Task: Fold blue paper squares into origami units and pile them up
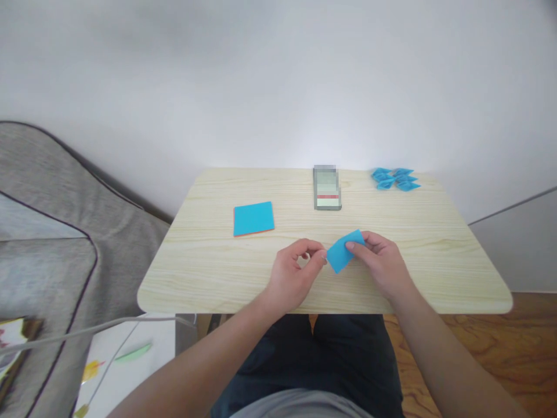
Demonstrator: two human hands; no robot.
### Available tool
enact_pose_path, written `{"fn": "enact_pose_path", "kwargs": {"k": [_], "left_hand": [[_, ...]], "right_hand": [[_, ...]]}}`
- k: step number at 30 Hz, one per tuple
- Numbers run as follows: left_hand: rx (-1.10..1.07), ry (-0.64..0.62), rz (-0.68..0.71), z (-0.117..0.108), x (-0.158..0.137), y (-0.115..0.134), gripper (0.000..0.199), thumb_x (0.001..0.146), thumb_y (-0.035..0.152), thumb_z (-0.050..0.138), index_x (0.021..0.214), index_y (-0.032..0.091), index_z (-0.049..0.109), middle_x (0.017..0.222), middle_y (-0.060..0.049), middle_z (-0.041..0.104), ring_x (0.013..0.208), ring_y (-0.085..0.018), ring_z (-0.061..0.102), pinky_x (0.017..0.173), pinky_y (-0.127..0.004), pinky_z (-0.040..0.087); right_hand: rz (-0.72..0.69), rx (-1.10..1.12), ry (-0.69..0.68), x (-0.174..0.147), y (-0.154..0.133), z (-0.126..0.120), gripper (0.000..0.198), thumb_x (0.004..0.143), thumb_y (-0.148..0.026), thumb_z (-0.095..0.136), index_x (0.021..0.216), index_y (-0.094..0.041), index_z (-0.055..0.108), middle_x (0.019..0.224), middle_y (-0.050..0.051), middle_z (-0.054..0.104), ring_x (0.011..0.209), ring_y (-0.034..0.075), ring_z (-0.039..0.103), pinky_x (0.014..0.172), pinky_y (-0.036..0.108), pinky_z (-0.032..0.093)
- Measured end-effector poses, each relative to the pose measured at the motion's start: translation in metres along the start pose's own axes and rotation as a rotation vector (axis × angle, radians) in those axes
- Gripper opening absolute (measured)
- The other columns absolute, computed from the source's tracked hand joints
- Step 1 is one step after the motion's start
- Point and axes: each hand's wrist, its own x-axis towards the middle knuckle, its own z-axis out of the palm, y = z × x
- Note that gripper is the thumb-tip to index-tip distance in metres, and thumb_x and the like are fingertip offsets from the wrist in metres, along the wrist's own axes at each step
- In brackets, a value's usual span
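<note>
A small folded piece of blue paper [342, 254] is held tilted over the near middle of the table. My right hand [383, 261] pinches its right side, thumb on top and fingers behind. At its left corner, the thumb and forefinger of my left hand [296, 270] come together in a pinch. A stack of blue paper sheets [254, 219], with an orange-red edge showing beneath, lies to the left beyond my left hand. Several folded blue paper pieces [395, 179] with pointed ends sit grouped at the far right.
A phone [328, 188] with a blurred screen lies near the back of the pale wood-grain table [195, 273]. A white wall [278, 87] rises behind it. On the left are a grey sofa [117, 226] and a cable [108, 323].
</note>
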Motion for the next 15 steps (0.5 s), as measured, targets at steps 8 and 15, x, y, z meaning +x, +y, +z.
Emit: {"fn": "enact_pose_path", "kwargs": {"k": [8,15], "left_hand": [[0.136,-0.099,0.326,-0.020,0.003,-0.003,0.029,0.091,0.017,0.064,0.118,0.023,0.073,0.102,-0.007,0.074,0.097,-0.019,0.067,0.092,-0.038,0.054],[0.098,-0.113,0.307,-0.014,0.006,-0.015,0.021,0.091,0.015,0.066,0.106,0.024,0.079,0.101,-0.006,0.078,0.096,-0.019,0.072,0.090,-0.036,0.058]], "right_hand": [[0.217,0.213,-0.282,0.018,-0.011,0.004,0.039,0.075,-0.034,0.088,0.108,-0.026,0.070,0.094,-0.001,0.077,0.078,0.017,0.071,0.076,0.032,0.057],[0.199,0.171,-0.336,0.018,-0.014,0.012,0.051,0.082,-0.037,0.083,0.128,-0.029,0.062,0.082,-0.003,0.075,0.068,0.015,0.068,0.064,0.028,0.052]]}}
